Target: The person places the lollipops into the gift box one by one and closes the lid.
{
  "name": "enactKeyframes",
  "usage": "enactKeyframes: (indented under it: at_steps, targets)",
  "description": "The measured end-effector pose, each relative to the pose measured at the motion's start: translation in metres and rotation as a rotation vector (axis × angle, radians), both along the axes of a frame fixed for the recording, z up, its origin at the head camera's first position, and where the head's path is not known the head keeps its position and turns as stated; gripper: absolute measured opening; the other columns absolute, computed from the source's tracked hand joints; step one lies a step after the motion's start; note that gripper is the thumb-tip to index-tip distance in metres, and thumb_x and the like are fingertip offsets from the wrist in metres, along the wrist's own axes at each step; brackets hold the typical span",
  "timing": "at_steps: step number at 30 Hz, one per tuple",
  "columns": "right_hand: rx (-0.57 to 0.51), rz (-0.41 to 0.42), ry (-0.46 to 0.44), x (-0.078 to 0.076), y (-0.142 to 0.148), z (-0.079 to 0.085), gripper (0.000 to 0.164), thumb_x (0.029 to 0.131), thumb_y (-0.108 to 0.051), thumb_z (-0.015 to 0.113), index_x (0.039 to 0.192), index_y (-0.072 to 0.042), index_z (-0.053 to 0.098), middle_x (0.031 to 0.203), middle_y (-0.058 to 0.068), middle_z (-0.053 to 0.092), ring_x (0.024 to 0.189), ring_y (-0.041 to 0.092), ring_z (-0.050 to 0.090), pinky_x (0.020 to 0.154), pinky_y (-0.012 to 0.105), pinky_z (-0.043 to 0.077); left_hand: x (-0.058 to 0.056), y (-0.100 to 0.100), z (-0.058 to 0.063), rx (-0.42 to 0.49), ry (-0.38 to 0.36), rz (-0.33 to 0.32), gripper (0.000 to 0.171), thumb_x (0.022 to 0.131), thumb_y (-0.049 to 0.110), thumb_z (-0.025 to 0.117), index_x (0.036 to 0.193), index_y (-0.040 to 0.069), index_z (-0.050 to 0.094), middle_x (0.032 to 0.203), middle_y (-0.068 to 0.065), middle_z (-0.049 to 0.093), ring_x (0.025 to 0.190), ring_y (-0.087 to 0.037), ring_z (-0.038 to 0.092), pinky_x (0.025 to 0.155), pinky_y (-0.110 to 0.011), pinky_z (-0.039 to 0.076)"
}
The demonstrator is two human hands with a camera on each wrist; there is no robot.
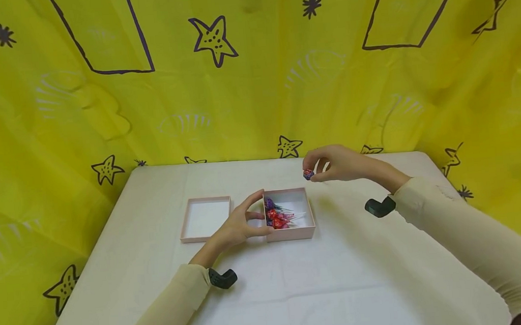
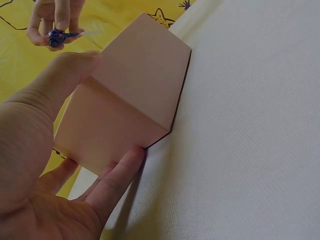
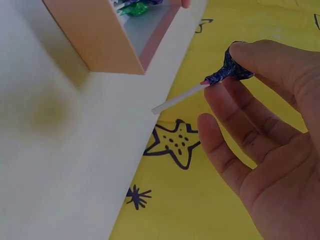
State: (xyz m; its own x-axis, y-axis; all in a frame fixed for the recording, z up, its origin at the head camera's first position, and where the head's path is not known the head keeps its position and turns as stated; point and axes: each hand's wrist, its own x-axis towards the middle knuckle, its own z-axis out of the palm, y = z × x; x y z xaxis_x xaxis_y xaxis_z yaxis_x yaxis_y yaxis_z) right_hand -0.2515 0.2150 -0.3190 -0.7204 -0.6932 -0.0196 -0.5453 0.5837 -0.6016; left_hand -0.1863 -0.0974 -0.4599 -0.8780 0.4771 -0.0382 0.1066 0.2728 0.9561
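My right hand (image 1: pixel 336 163) pinches a lollipop (image 1: pixel 308 174) by its dark blue wrapped head, above and to the right of a small pink box (image 1: pixel 291 235). In the right wrist view the lollipop's white stick (image 3: pixel 182 98) points out toward the box. My left hand (image 1: pixel 235 227) grips the box from its left side, the thumb at the near corner and the fingers toward the far one. Inside the open box lie several wrapped lollipops (image 1: pixel 277 218), red, purple and green, heads to the left and sticks to the right.
Left of the box, a shallow pink-rimmed lid (image 1: pixel 207 217) lies with its white inside up. Both stand on a white cloth-covered table (image 1: pixel 335 289). A yellow curtain (image 1: pixel 255 96) with drawn stars hangs behind and along the sides.
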Motion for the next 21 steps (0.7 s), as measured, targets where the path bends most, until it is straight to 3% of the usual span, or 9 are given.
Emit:
enactKeyframes:
  at_steps: [9,21]
  targets:
    - [-0.008,0.054,0.008,-0.002,-0.027,-0.005,0.019,0.091,-0.01,0.078,0.11,-0.011,0.073,0.105,0.0,0.071,0.09,0.018,0.068,0.084,0.036,0.058,0.0,0.001,0.001,-0.012,-0.003,0.006,0.103,0.083,0.017,0.088,0.164,0.023,0.025,0.168,-0.003,0.027,0.123,-0.031,0.062,0.087,-0.039,0.058]
    - [-0.012,0.103,-0.05,-0.002,-0.054,-0.022,0.018,0.091,-0.01,0.078,0.109,-0.013,0.073,0.106,-0.002,0.071,0.092,0.017,0.069,0.085,0.036,0.058,-0.001,0.0,0.001,-0.022,-0.008,0.001,0.103,0.084,0.018,0.087,0.165,0.023,0.024,0.168,-0.002,0.028,0.123,-0.031,0.062,0.095,-0.046,0.054]
